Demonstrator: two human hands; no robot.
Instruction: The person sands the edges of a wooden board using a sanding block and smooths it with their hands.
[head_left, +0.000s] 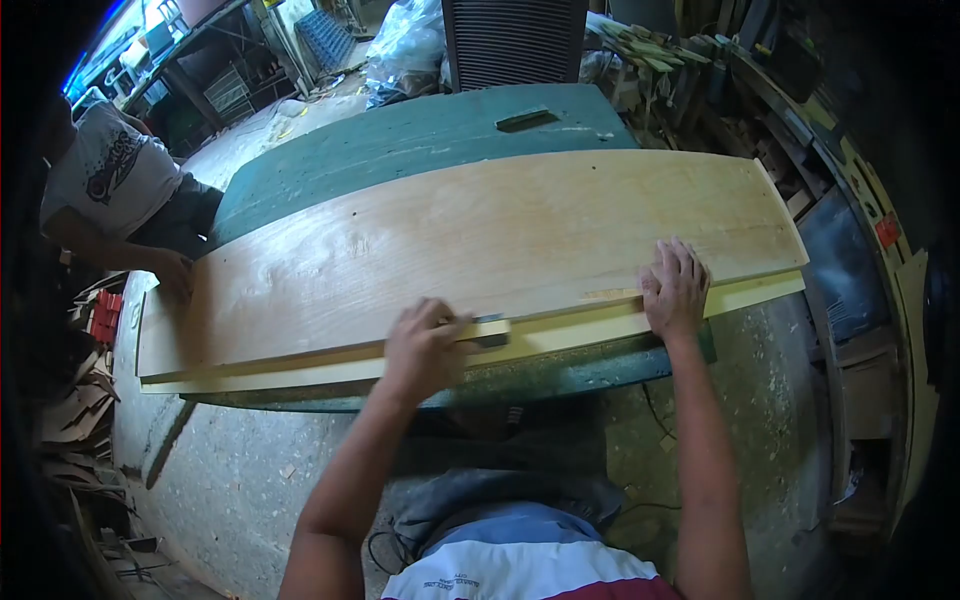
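Clearly, the left hand (pixel 425 342) is the nearer one to the small block (pixel 492 331): its fingers are curled around one end, while the free end juts out toward the right hand (pixel 676 285). The block's long axis runs roughly along the near edge of the wide wooden panel (pixel 480 245), pointing across the gap between the two hands. Whether its underside touches the panel's edge or the pale strip (pixel 590 325) below it, I cannot tell. To the right of the block and a little farther forward, the right hand rests palm down on the panel by that same edge, fingers extended, clasping nothing visible. The panel stretches lengthwise past both hands on either side; beyond the left hand, a co-worker's hand (pixel 174 272) is at its far left end.
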